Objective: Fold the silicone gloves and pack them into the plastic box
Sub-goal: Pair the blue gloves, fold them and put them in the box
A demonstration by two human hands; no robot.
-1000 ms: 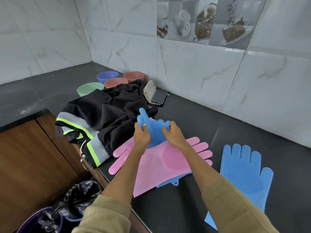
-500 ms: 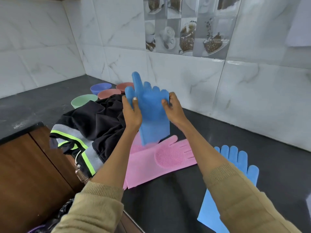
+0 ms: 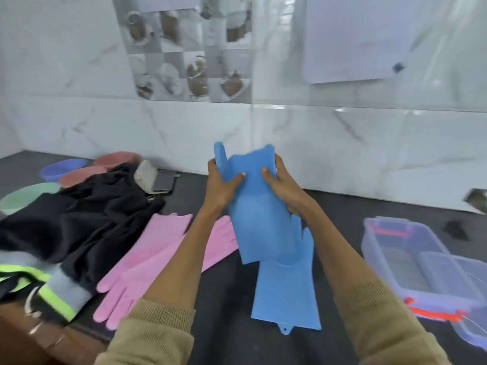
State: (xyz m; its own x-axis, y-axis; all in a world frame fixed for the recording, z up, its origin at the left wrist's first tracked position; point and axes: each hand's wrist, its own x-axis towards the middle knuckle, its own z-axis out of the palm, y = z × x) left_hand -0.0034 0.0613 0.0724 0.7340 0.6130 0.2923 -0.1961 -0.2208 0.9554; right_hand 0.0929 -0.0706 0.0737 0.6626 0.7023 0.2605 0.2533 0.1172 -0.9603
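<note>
gripping blue glove (image 3: 257, 222) with both hands (image 3: 253, 185).

Single view only, head-worn wide-angle cam, so no second view shares any of the scene. It looks forward and slightly down from the person's own eye line across a dark countertop (image 3: 229, 291) toward a white marble-tile wall (image 3: 184, 127) filling the upper half of the frame. Close range: both forearms enter from the bottom edge, left hand (image 3: 220, 187) and right hand (image 3: 283, 185) sit near frame centre. Wide-angle bend shows in the wall lines (strongest at the right edge). Plastic box (image 3: 411, 262) cut off at lower right; frame slightly motion-blurred.
</note>
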